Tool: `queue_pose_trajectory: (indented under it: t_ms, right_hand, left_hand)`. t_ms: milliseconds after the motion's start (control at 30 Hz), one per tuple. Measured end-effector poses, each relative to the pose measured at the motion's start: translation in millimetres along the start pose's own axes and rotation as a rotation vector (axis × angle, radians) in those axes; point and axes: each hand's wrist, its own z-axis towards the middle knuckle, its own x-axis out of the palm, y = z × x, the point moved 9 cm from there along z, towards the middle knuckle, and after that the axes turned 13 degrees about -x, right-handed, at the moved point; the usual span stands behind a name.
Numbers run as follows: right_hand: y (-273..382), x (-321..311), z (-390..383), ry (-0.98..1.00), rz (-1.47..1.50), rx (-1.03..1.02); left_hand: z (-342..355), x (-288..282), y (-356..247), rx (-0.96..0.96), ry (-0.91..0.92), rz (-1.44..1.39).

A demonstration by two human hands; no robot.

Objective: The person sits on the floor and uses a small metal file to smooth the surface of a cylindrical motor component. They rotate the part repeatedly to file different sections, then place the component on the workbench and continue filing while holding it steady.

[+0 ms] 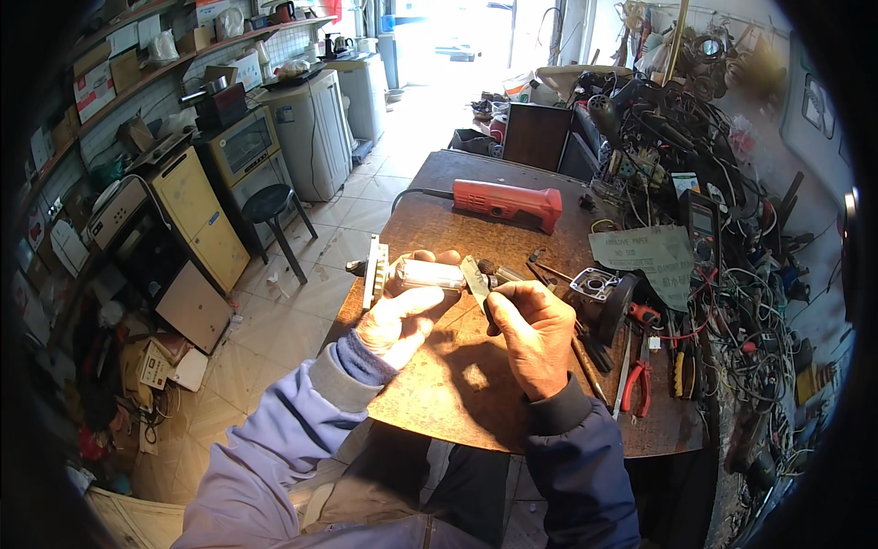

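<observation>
Above the near part of the table, my left hand [395, 322] is closed around a motor armature [430, 274], held roughly level. A pale toothed or finned disc [375, 272] sits at its left end. Between the thumb and fingers of my right hand [538, 337] is a small folded strip of sandpaper [475, 282], tilted across the armature's right end. Whether it presses on the metal there I cannot tell. Beyond my hands lies a red power tool housing [508, 203] with its cord trailing left. A larger grey-green sandpaper sheet [647, 261] rests at the table's right.
Right of my right hand lie a metal gear housing [594, 285], red-handled pliers [637, 382] and other hand tools. A multimeter [703, 218] stands by a big heap of cables and parts [658, 137]. On the floor to the left is a black stool [268, 203], near old appliances.
</observation>
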Motion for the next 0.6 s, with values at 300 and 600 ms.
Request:
queue_pose_trajectory:
  t_ms: [300, 600]
  right_hand:
    - [4, 5, -2, -0.046, -0.024, -0.074]
    - [-1, -16, 3, -0.191, 0.100, -0.041]
  left_hand:
    - [3, -3, 2, 0.011, 0.002, -0.036]
    - [3, -1, 0, 0.043, -0.007, -0.004]
